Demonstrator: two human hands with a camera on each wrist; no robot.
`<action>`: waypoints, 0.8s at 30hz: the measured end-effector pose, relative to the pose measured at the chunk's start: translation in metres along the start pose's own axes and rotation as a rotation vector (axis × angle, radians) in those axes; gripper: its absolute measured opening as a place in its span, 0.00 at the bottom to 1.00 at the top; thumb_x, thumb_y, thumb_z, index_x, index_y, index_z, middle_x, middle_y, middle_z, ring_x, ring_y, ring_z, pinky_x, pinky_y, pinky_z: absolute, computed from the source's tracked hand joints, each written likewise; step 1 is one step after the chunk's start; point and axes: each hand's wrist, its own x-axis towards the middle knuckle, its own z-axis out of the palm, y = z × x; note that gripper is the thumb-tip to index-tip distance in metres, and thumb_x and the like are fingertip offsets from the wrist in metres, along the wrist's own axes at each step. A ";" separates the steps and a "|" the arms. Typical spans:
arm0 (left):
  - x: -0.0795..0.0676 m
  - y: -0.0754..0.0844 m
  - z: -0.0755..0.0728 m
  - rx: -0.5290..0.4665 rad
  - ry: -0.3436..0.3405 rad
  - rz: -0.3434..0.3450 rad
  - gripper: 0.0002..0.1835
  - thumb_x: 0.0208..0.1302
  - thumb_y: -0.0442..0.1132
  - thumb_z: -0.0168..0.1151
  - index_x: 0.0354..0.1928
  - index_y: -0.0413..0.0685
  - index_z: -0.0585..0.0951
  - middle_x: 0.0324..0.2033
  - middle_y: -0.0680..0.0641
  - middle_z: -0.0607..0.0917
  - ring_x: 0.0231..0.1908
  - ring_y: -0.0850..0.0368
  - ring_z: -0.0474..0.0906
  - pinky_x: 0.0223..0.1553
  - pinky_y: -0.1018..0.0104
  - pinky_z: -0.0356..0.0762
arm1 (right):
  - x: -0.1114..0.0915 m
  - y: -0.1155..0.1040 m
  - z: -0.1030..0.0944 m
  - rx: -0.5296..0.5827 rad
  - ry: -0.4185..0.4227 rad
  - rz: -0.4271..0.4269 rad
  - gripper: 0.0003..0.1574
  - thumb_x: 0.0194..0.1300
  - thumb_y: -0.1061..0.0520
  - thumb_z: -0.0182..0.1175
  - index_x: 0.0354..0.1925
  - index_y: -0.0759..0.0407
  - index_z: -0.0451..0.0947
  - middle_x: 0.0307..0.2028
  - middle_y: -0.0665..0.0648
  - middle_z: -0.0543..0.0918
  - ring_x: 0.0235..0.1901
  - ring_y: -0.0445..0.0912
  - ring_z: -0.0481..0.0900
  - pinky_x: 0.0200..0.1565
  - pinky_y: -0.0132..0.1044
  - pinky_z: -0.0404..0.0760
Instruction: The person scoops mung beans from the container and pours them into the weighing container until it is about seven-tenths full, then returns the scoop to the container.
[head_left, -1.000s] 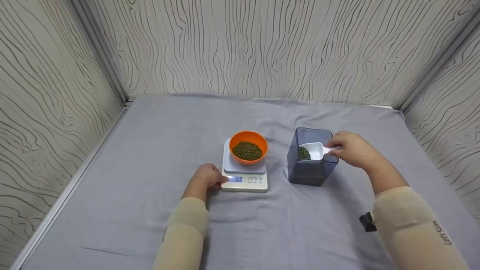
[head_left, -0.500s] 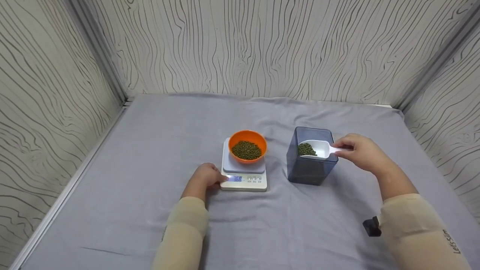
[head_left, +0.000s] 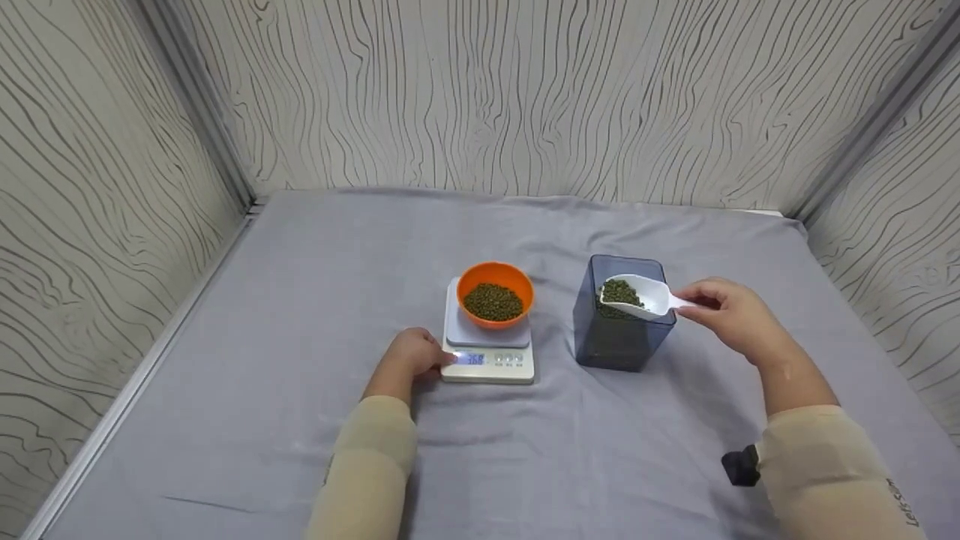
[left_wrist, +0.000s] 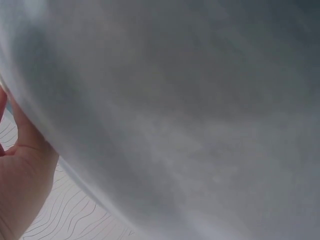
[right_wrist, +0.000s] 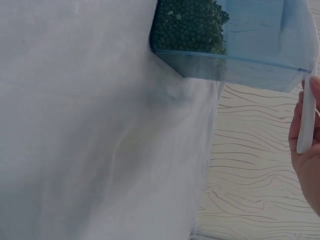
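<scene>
My right hand (head_left: 727, 307) pinches the handle of a white scoop (head_left: 660, 298) heaped with small green beans. The scoop sits level over the mouth of a translucent blue bin (head_left: 611, 345). In the right wrist view, more green beans (right_wrist: 187, 30) lie at the bottom of the bin, and the scoop's handle (right_wrist: 306, 120) runs across my fingers. My left hand (head_left: 412, 352) grips the left edge of a white kitchen scale (head_left: 487, 371), thumb beside the lit display. On the scale stands an orange bowl (head_left: 496, 268), partly filled with green beans (head_left: 491, 302).
Wrinkled grey cloth (head_left: 315, 300) covers the table. Wood-patterned panels (head_left: 480, 97) rise behind and at both sides. A black piece (head_left: 741, 465) sticks out from the right sleeve. Cloth fills most of the left wrist view, covering part of the hand.
The scoop has risen from inside the bin to its mouth, with the beans in it now in full view. My right hand has shifted right and nearer. The left hand stays put.
</scene>
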 end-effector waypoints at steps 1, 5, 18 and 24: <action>0.000 0.000 0.000 -0.002 -0.001 -0.003 0.12 0.51 0.39 0.69 0.31 0.42 0.77 0.23 0.49 0.77 0.24 0.58 0.72 0.26 0.68 0.71 | -0.001 0.002 0.001 0.013 0.009 0.006 0.17 0.59 0.57 0.62 0.43 0.67 0.79 0.40 0.61 0.78 0.34 0.33 0.72 0.35 0.22 0.72; 0.001 0.000 -0.001 -0.006 -0.003 -0.008 0.11 0.51 0.40 0.69 0.31 0.42 0.77 0.23 0.48 0.77 0.24 0.58 0.72 0.27 0.68 0.71 | -0.003 0.009 0.006 0.091 0.036 0.034 0.19 0.59 0.54 0.62 0.44 0.67 0.77 0.38 0.53 0.78 0.34 0.34 0.73 0.36 0.22 0.73; -0.002 -0.001 -0.003 0.018 0.000 0.010 0.13 0.51 0.42 0.69 0.32 0.43 0.77 0.24 0.49 0.76 0.26 0.57 0.71 0.28 0.67 0.69 | -0.005 0.012 0.015 0.239 0.057 0.042 0.22 0.61 0.53 0.60 0.46 0.70 0.75 0.36 0.45 0.77 0.36 0.35 0.74 0.39 0.22 0.73; -0.004 -0.003 -0.001 0.010 0.028 0.059 0.13 0.49 0.41 0.70 0.28 0.43 0.75 0.21 0.50 0.75 0.23 0.58 0.70 0.24 0.69 0.68 | 0.001 0.003 0.015 0.215 0.094 -0.018 0.19 0.61 0.55 0.60 0.44 0.70 0.76 0.35 0.43 0.78 0.35 0.34 0.74 0.37 0.22 0.73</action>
